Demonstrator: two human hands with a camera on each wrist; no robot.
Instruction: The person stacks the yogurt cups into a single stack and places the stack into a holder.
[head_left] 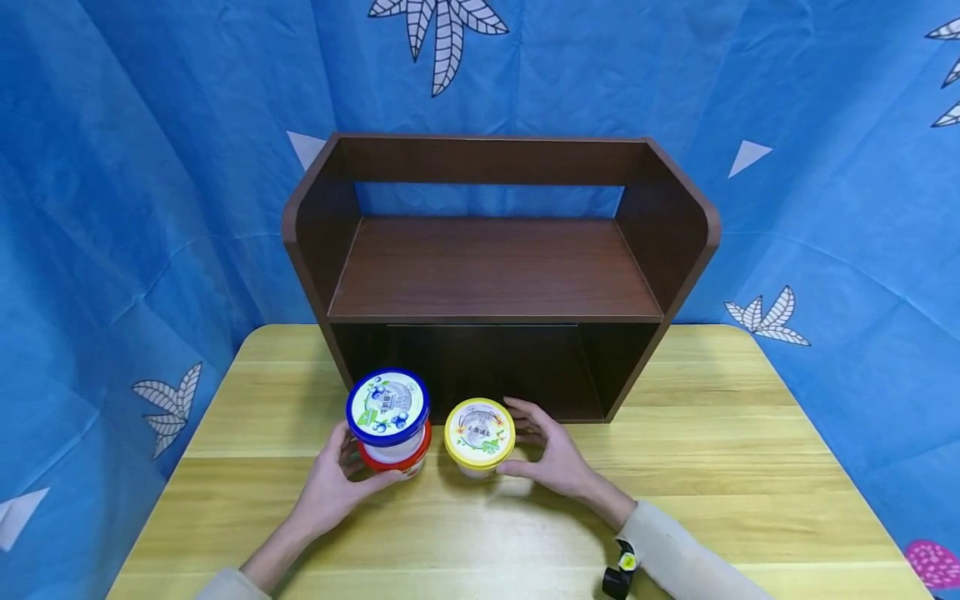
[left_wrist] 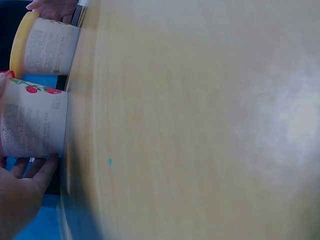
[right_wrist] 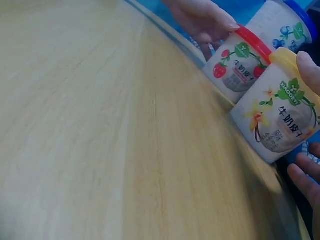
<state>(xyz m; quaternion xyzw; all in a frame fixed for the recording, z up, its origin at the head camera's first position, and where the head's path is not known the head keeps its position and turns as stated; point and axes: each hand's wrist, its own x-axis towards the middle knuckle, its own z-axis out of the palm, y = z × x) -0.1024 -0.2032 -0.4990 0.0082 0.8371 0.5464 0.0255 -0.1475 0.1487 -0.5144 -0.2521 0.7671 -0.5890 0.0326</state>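
Note:
In the head view, a blue-lidded tub (head_left: 387,406) with blueberry pictures stands on top of a red-lidded tub (head_left: 412,467) with strawberries. My left hand (head_left: 341,483) grips the lower, red-lidded tub, thumb at the front and fingers round its left side. Just to the right is a yellow-lidded tub (head_left: 480,433) with a flower print. Around its right side is my right hand (head_left: 551,458), the thumb close to the lid. In the right wrist view, a gap shows between the lower fingers (right_wrist: 304,182) and this tub.
A dark brown two-level shelf (head_left: 495,267) stands on the wooden table (head_left: 712,483) behind the tubs. Its lower compartment opens right behind them. Blue cloth (head_left: 135,125) with leaf prints hangs behind and at the sides. A black strap device (head_left: 621,571) hangs near the right wrist.

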